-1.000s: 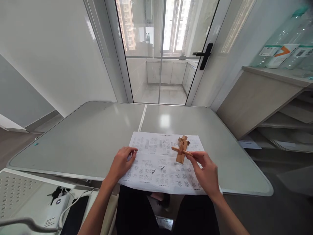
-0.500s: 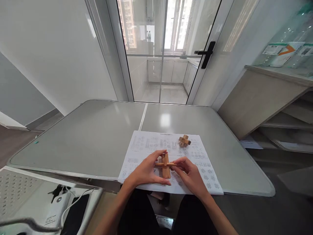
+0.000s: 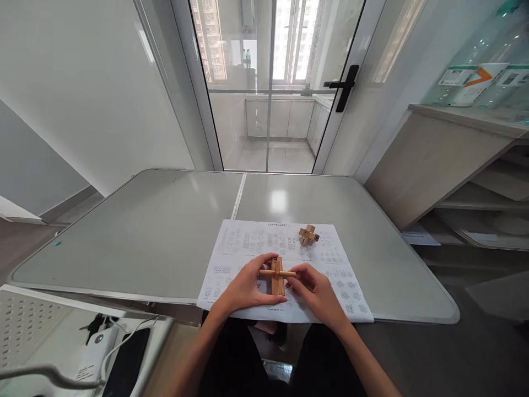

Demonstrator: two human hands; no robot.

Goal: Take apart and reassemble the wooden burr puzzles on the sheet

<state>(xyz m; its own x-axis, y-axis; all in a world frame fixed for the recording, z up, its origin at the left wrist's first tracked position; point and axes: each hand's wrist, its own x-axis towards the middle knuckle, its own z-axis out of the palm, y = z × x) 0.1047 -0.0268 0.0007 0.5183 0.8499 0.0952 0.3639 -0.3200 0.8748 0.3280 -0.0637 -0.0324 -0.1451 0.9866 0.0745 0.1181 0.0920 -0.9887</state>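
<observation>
In the head view my left hand (image 3: 247,285) grips a wooden burr puzzle (image 3: 277,285) end to end, its fingers at the far end and its thumb against the near end. The puzzle has upright bars side by side, with a thin wooden bar (image 3: 266,273) passing crosswise through them. My right hand (image 3: 316,289) is at the right end of that crossbar, index finger and thumb bent close around it. Its fingertips partly hide the bar's end. Both hands are above a printed sheet (image 3: 231,234). A second wooden puzzle (image 3: 308,236), cross-shaped, sits on the sheet's far right part.
The sheet lies on a grey folding table (image 3: 185,220) with a seam down its middle. A glass door (image 3: 268,127) stands behind it. To the right is a shelf unit (image 3: 446,160) with plastic bottles (image 3: 475,77). At lower left, a white tray holds a black phone (image 3: 128,361) and cables.
My left thumb has moved up against the near end of the puzzle. My right fingers have shifted slightly at the crossbar's end. The view has turned a little.
</observation>
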